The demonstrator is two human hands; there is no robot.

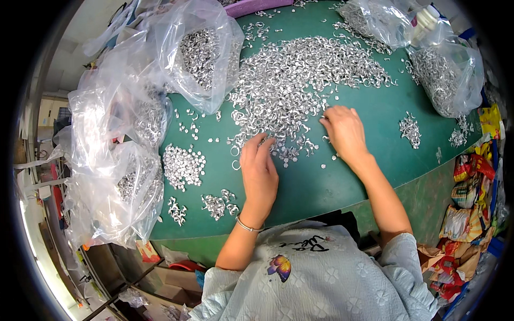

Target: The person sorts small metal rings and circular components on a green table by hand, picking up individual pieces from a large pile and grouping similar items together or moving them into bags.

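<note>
A broad pile of small shiny silver metal pieces (300,69), many of them ring-like or hooked, spreads over a green tabletop (321,187). My left hand (258,170) rests at the near left edge of the pile. Its fingers are a little apart, with the tips touching loose pieces. At the pile's right edge is my right hand (345,132), its fingers bent down and thumb and fingertips close together. Whatever is between those fingertips is too small to make out. A few single pieces lie between the hands.
Clear plastic bags of metal pieces stand at the left (201,59) and far right (441,80). Smaller heaps lie beside them: flower-shaped pieces (183,167), a near heap (218,204) and a right heap (410,130). A purple tray (257,5) sits at the back; colourful packets (466,192) are at the right.
</note>
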